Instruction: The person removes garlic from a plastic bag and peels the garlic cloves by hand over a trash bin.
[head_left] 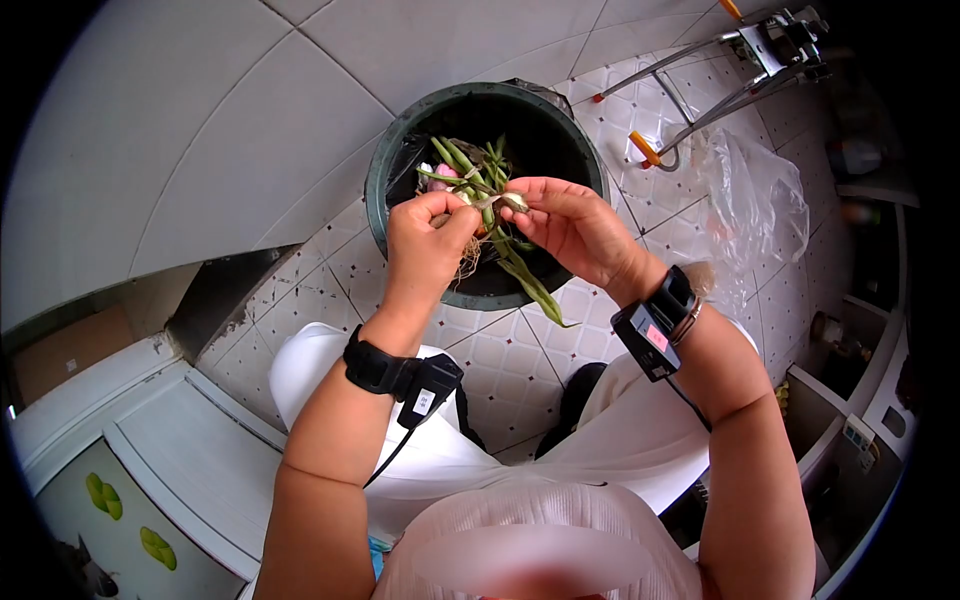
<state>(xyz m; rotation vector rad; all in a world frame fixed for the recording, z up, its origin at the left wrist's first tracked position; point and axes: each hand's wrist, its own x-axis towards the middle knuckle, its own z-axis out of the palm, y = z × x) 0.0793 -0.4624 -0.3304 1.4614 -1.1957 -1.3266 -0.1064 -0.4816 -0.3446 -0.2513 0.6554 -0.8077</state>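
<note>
Whitish bulb point(515, 201): held above the dark bin point(377, 190), far of the wearer's knees. Right hand point(580, 230): grip clamped on the bulb at thumb and fingertips. Left hand point(430, 240): grip pinched together, apparently on the pale strip point(486, 201) at the bulb's left end. The two-sided hold likely steadies the bulb; the position over the bin would let loose bits drop inside. Green leaves point(530, 282) overhang the near rim. Wrist units: the left carries a white label point(424, 402), the right a pink label point(657, 338); writing illegible. No brand found.
</note>
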